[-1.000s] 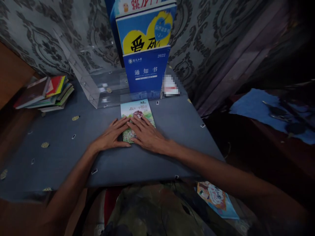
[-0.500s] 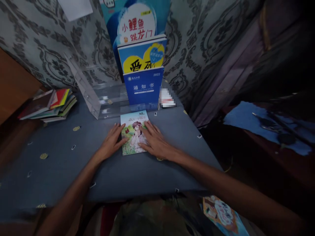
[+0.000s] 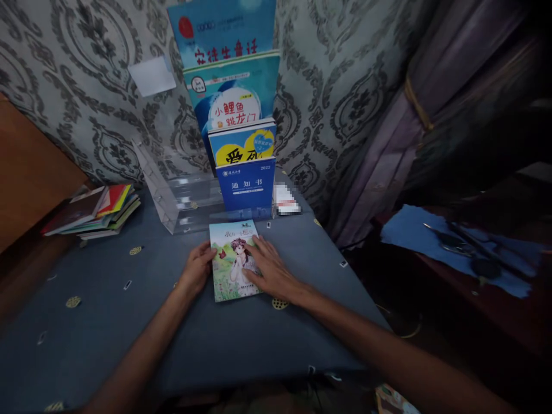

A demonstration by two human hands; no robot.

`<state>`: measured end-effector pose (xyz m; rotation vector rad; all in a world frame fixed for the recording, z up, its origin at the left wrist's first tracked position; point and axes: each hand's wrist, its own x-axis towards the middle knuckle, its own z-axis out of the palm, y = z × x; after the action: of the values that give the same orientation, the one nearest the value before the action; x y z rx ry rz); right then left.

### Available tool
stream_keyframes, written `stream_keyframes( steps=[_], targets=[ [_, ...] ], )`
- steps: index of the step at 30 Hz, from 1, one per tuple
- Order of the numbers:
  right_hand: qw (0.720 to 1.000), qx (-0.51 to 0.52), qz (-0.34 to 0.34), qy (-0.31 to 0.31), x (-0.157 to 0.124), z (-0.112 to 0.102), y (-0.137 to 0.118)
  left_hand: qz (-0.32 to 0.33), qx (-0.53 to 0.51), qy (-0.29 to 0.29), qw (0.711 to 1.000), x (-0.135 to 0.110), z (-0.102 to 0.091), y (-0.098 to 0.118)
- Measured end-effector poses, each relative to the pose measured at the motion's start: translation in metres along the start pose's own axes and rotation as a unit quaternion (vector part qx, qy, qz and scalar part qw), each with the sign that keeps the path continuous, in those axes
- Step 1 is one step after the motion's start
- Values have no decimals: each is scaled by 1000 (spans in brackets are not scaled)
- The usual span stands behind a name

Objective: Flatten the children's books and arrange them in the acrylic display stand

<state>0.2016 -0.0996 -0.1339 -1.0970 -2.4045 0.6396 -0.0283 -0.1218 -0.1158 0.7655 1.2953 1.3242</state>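
Note:
A thin green picture book [image 3: 233, 253] with a drawn girl on its cover lies flat on the blue-grey table [image 3: 129, 339]. My left hand [image 3: 196, 273] rests at the book's left edge, fingers curled against it. My right hand [image 3: 269, 275] lies flat on the book's right side with fingers spread. Just beyond the book stands a clear acrylic rack [image 3: 172, 195] holding several blue books upright in tiers, the front one a dark blue booklet [image 3: 245, 185].
A stack of thin colourful books [image 3: 97, 210] lies at the table's far left. Patterned wallpaper [image 3: 77, 86] and a tied curtain [image 3: 409, 115] stand behind. A dark side surface with blue paper [image 3: 448, 244] and tools lies to the right.
Both hands slid apart from the middle of the cover to the book's two sides, uncovering the picture. The camera tilted up, showing more of the rack's upper books.

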Motion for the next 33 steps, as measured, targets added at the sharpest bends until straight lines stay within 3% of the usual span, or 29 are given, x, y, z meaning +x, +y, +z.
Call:
stream_keyframes(
  steps=[3, 7, 9, 12, 15, 19, 22, 33],
  targets=[
    [999, 34, -5, 33, -1, 3, 5, -27, -67, -60, 996, -5, 7, 2],
    [983, 140, 21, 113, 5, 7, 18, -12, -107, -81, 991, -11, 10, 9],
    [961, 235, 34, 143, 11, 5, 23, 1, -109, -91, 990, -13, 10, 13],
    [905, 402, 43, 129, 19, -9, 22, 22, -114, -99, 988, -16, 12, 20],
    [870, 475, 12, 137, 20, -32, 12, 56, -119, -102, 986, -21, 18, 28],
    [876, 425, -49, 223, 13, -53, -3, 131, -118, -109, 978, -22, 28, 36],
    [892, 354, -72, 270, 8, -54, -6, 175, -102, -109, 973, -19, 33, 35],
    [920, 159, -88, 347, -1, -31, -4, 153, -10, -37, 987, -22, 31, 5]
  ],
)
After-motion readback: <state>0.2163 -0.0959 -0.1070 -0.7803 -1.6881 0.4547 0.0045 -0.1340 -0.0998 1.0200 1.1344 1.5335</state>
